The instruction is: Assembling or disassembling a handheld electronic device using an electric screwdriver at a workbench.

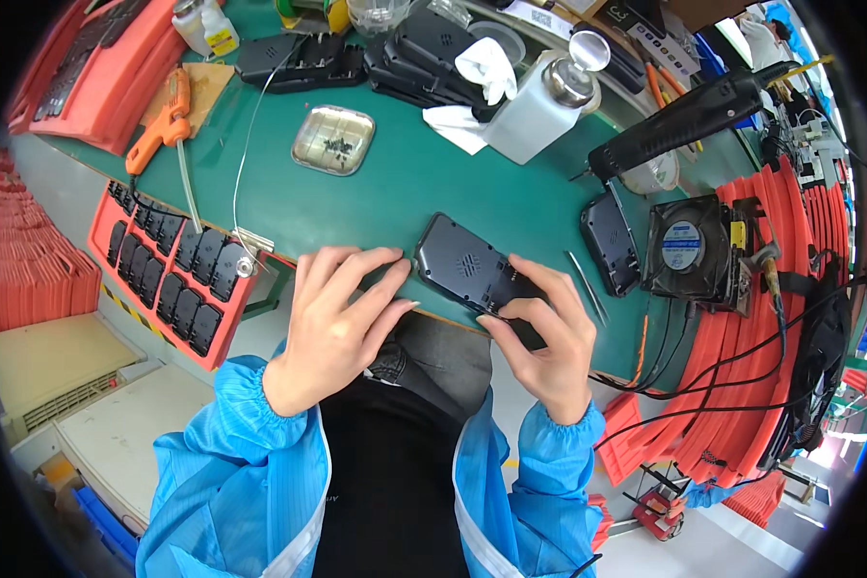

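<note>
Blue sleeves (260,424) and a black shirt front (385,482), nearest of all: hold both clear of the bench (395,193). Just beyond, near the front edge of the green top, a black housing (448,252), grille upward and slanting down to the right. Gripped at its right end by the right hand (549,332), thumb on the near side and fingers on the far side: pinch firmly, but without twisting. By its left end, a relaxed left hand (342,313) with curved fingers, grasping nothing; cannot tell about contact at the fingertips. Better to rest those fingertips lightly against that end, so as to prevent swivelling or slipping over the edge. Press evenly along the right end rather than at one corner, and check for a flush lie before letting go. For anything too fine for fingers, reach for tweezers (585,283), just right of the right hand. Avoid jogging the small metal tray (316,125) farther back, with dark bits (337,146) too small to identify.
</note>
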`<state>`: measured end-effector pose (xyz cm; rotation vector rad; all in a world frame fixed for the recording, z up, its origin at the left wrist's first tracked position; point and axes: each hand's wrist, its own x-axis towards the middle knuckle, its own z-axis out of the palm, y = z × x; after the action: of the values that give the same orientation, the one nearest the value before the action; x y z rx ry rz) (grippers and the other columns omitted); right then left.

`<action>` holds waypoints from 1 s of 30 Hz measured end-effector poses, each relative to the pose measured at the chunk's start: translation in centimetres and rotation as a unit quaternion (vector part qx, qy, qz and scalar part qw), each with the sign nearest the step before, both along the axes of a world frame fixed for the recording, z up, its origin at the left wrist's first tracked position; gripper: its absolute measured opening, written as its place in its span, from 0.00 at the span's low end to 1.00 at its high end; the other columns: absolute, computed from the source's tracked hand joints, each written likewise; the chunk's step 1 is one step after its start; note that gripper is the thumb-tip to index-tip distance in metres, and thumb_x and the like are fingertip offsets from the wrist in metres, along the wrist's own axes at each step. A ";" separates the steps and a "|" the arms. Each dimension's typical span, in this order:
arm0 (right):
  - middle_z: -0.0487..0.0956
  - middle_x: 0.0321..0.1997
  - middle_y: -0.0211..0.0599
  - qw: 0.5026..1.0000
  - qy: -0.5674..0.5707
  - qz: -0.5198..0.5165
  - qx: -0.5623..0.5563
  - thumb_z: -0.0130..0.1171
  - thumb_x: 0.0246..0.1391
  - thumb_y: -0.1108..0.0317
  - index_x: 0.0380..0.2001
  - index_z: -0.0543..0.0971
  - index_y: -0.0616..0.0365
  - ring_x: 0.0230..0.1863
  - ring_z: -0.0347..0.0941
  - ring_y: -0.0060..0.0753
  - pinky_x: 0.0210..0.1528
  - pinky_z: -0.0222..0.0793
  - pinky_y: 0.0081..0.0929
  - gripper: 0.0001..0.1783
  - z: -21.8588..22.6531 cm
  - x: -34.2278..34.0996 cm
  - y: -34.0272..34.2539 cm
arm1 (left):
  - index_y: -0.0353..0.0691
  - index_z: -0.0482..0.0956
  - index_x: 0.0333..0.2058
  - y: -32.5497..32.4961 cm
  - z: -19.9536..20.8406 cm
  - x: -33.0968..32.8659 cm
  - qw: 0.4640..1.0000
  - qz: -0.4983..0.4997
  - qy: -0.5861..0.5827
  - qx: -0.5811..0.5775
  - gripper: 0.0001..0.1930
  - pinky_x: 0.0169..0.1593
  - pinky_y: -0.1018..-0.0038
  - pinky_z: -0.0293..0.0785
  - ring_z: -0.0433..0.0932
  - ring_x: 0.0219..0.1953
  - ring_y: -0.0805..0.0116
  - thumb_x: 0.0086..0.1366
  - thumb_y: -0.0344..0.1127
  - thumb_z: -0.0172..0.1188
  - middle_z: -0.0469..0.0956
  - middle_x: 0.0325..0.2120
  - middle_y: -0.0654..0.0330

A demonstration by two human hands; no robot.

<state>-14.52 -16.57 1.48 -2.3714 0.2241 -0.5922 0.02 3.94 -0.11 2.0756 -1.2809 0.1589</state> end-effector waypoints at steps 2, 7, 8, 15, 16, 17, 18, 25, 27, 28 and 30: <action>0.81 0.57 0.51 1.000 0.030 -0.007 -0.001 0.79 0.39 0.75 0.26 0.80 0.62 0.54 0.78 0.55 0.54 0.76 0.41 0.14 0.2 -0.1 0.2 | 0.37 0.85 0.48 0.0 0.1 0.1 1.000 -0.004 0.019 0.019 0.22 0.49 0.59 0.70 0.75 0.47 0.52 0.52 0.30 0.74 0.80 0.52 0.55; 0.79 0.60 0.47 0.997 0.048 0.014 -0.066 0.79 0.40 0.70 0.33 0.81 0.61 0.58 0.75 0.56 0.58 0.74 0.43 0.18 0.0 0.4 -0.2 | 0.42 0.86 0.50 -1.2 3.2 0.3 0.999 0.012 0.005 0.039 0.22 0.57 0.56 0.69 0.71 0.57 0.46 0.54 0.33 0.74 0.73 0.60 0.51; 0.79 0.60 0.47 0.997 0.041 0.011 -0.070 0.79 0.40 0.70 0.33 0.81 0.61 0.58 0.75 0.56 0.58 0.74 0.43 0.18 0.2 0.5 -0.2 | 0.42 0.86 0.50 -1.4 3.4 0.4 0.999 0.010 -0.002 0.036 0.22 0.57 0.56 0.69 0.71 0.57 0.46 0.54 0.33 0.74 0.73 0.60 0.51; 0.80 0.57 0.45 0.994 0.009 -0.018 -0.108 0.80 0.41 0.64 0.49 0.82 0.56 0.56 0.76 0.52 0.56 0.72 0.44 0.30 0.1 0.2 0.5 | 0.48 0.81 0.58 -2.2 3.0 1.3 0.992 -0.084 -0.028 0.088 0.27 0.67 0.54 0.63 0.61 0.69 0.39 0.60 0.40 0.73 0.66 0.65 0.47; 0.80 0.57 0.45 0.993 -0.008 -0.035 -0.115 0.80 0.41 0.64 0.49 0.82 0.56 0.56 0.76 0.52 0.56 0.72 0.44 0.30 0.1 0.2 0.6 | 0.48 0.81 0.58 -2.2 3.0 1.6 0.991 -0.097 -0.049 0.080 0.27 0.67 0.54 0.63 0.61 0.69 0.39 0.60 0.40 0.73 0.66 0.65 0.47; 0.80 0.57 0.45 0.993 -0.002 -0.033 -0.111 0.80 0.41 0.63 0.51 0.81 0.56 0.55 0.76 0.52 0.55 0.72 0.44 0.32 0.0 0.3 0.9 | 0.46 0.80 0.60 -2.2 2.9 1.9 0.993 -0.097 -0.013 0.071 0.28 0.67 0.53 0.62 0.61 0.70 0.40 0.60 0.39 0.72 0.66 0.65 0.47; 0.81 0.56 0.45 0.994 0.009 -0.033 -0.106 0.79 0.41 0.63 0.54 0.81 0.56 0.55 0.76 0.51 0.55 0.73 0.44 0.33 -0.1 0.1 1.2 | 0.45 0.79 0.61 -2.1 2.6 1.9 0.993 -0.100 0.027 0.062 0.29 0.68 0.53 0.62 0.62 0.70 0.41 0.61 0.39 0.72 0.66 0.66 0.46; 0.81 0.56 0.46 0.975 -0.119 -0.155 0.104 0.73 0.50 0.63 0.61 0.78 0.60 0.53 0.77 0.53 0.57 0.73 0.42 0.34 1.3 -0.4 5.7 | 0.34 0.61 0.70 -1.5 1.0 -1.8 0.794 -0.141 0.549 -0.219 0.34 0.69 0.53 0.66 0.68 0.68 0.47 0.72 0.43 0.61 0.68 0.65 0.41; 0.81 0.56 0.47 0.967 -0.167 -0.168 0.094 0.70 0.54 0.64 0.61 0.77 0.62 0.53 0.77 0.53 0.58 0.73 0.42 0.32 1.3 0.4 7.8 | 0.33 0.57 0.72 -2.8 1.1 -2.9 0.699 -0.182 0.634 -0.275 0.35 0.68 0.54 0.68 0.70 0.67 0.47 0.75 0.44 0.58 0.70 0.64 0.40; 0.81 0.56 0.48 0.981 -0.134 -0.141 -0.009 0.68 0.56 0.64 0.62 0.77 0.62 0.53 0.77 0.54 0.57 0.74 0.43 0.30 1.6 0.9 9.1 | 0.33 0.56 0.72 -3.2 1.7 -3.7 0.686 -0.163 0.652 -0.279 0.34 0.66 0.55 0.70 0.72 0.64 0.48 0.76 0.45 0.55 0.70 0.63 0.39; 0.81 0.57 0.48 0.982 -0.093 -0.122 -0.113 0.66 0.58 0.64 0.62 0.77 0.62 0.53 0.77 0.55 0.57 0.75 0.43 0.29 2.1 0.6 9.2 | 0.34 0.53 0.72 -3.9 2.6 -4.4 0.664 -0.116 0.680 -0.289 0.33 0.62 0.58 0.76 0.78 0.59 0.50 0.78 0.46 0.49 0.72 0.61 0.37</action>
<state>-13.87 -7.38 3.56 -2.5028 0.3851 -0.9982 -4.43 0.01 2.52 0.8902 -0.3637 -0.8570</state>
